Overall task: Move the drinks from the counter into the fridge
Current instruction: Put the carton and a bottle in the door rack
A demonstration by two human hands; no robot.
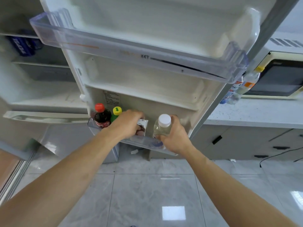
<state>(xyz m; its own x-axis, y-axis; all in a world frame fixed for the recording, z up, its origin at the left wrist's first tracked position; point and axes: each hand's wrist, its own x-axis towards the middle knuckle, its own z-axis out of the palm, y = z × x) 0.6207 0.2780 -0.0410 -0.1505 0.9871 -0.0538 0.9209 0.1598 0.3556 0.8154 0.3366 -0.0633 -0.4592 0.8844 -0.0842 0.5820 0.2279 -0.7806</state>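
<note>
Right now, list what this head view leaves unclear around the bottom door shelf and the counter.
- Small carton: top and most of its print covered by the left hand.
- Clear bottle: base hidden by the right hand and the shelf rail.
- Green bottle: body hidden behind the left hand.
- Counter bottles: partly cut off by the fridge door, labels blurred.

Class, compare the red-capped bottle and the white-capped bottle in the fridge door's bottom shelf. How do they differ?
The red-capped bottle holds dark liquid; the white-capped bottle holds clear liquid. The red-capped one stands at the shelf's left end, untouched; the white-capped one is nearer the right end, gripped by the right hand. Both stand upright in the bottom shelf.
</note>
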